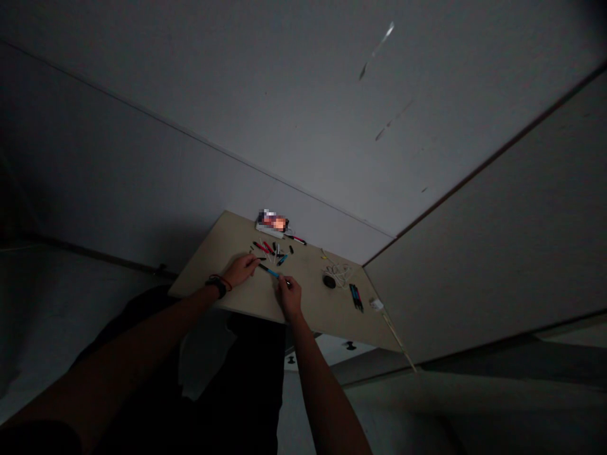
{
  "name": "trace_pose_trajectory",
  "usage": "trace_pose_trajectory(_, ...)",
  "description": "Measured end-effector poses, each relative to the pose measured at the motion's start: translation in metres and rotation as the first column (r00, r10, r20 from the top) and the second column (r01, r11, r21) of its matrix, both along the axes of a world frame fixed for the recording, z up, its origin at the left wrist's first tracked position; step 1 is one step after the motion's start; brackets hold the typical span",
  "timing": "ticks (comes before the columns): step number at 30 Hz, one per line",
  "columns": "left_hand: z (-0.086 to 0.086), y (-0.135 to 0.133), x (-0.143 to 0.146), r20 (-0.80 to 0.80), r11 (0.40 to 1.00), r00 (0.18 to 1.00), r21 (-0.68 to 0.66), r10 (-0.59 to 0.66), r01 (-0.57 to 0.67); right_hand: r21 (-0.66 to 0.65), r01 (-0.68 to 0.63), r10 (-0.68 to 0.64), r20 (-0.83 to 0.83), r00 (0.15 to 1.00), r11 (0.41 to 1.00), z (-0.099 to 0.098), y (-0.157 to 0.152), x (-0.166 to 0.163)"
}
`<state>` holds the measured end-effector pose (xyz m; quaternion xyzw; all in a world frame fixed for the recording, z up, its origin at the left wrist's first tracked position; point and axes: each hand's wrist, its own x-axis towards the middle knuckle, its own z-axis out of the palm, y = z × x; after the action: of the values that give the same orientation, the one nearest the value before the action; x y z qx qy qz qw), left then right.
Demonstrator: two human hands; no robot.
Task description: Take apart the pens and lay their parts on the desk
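Observation:
My right hand (290,298) is closed around one end of a blue and black pen (269,270), which points left across the table. The fingers of my left hand (241,270) are pinched together on a small black pen part (262,258), close to the pen's black end. Whether that part touches the pen is too dark to tell. Beyond my hands lies a loose scatter of pen parts: red barrels (267,247), a blue barrel (282,260), and several thin white and black pieces.
At the table's (313,303) back edge stands a device with a lit, blurred screen (274,221), a red and black pen (298,240) beside it. To the right are a white cable (339,273), a round black object (329,280) and a row of pens (356,297). Walls rise behind.

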<state>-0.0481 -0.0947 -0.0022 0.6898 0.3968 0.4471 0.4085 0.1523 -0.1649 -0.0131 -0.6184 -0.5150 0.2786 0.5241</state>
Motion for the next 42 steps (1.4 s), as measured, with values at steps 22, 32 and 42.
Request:
trace_pose_trajectory(22,0.0034,-0.0023,-0.0018,-0.032,1.0,0.999,-0.006,0.017,-0.017,-0.01,-0.013,0.013,-0.051,0.999,1.0,0.0043,-0.0019,-0.0026)
trace_pose_trajectory(32,0.0014,-0.0003,-0.0003,0.015,1.0,1.0,-0.009,-0.02,0.021,0.003,-0.011,0.011,-0.014,1.0,1.0,-0.0005,-0.0002,0.0033)
trace_pose_trajectory(42,0.0031,0.0011,-0.0029,0.021,0.998,1.0,-0.055,0.018,-0.017,-0.002,-0.007,0.007,-0.052,0.999,1.0,0.0018,-0.0011,0.0022)
